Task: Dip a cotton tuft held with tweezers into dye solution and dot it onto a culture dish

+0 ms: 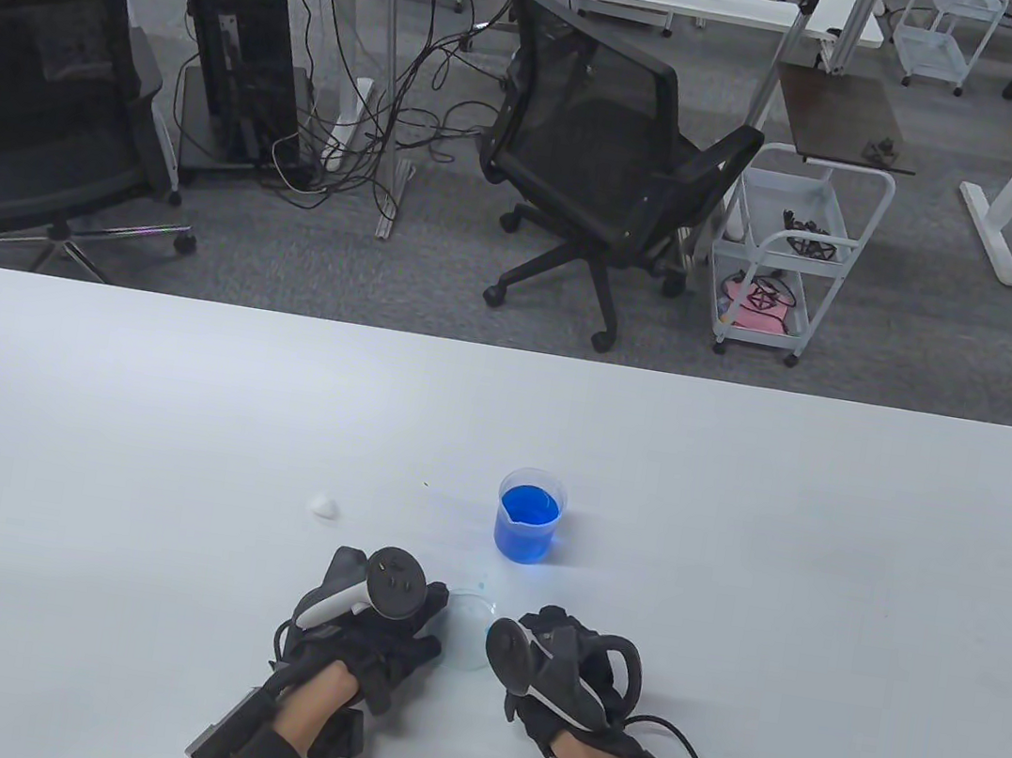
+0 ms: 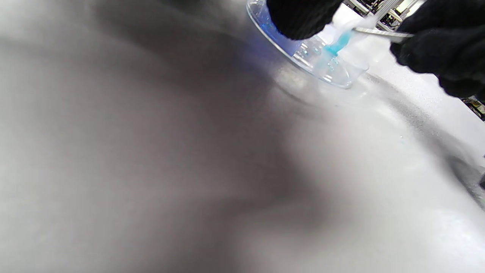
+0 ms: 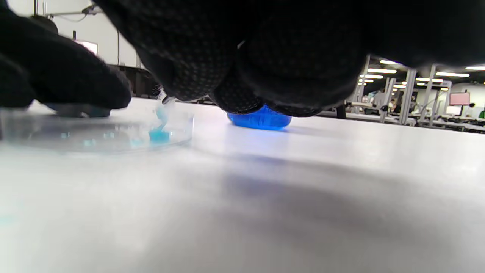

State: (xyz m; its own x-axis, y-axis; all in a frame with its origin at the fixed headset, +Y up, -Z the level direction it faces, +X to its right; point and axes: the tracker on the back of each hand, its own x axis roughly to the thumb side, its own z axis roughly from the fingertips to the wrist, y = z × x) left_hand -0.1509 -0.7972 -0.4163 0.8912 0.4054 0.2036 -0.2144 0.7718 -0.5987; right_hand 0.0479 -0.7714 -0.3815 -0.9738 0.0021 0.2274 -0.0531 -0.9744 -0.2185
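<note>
The right hand [image 1: 562, 672] holds thin tweezers [image 2: 382, 34] in its fingers [image 2: 435, 45]. The blue, wet cotton tuft [image 3: 159, 132] touches the floor of the clear dish [image 1: 469, 628], near the middle of the bench [image 1: 173, 443]. The left hand [image 1: 369, 625] presses its fingers [image 2: 299, 15] on the dish rim. The cup of blue dye [image 1: 529, 515] stands just beyond.

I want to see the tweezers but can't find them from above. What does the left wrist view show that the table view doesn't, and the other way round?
Only the left wrist view shows the metal tweezers pinching a blue-stained cotton tuft down in the dish.

Only the table view shows the beaker of blue dye, a spare white cotton tuft lying on the table, and the trackers on both hands.

Both show the clear culture dish, the left hand at its edge, and the right hand beside it.
</note>
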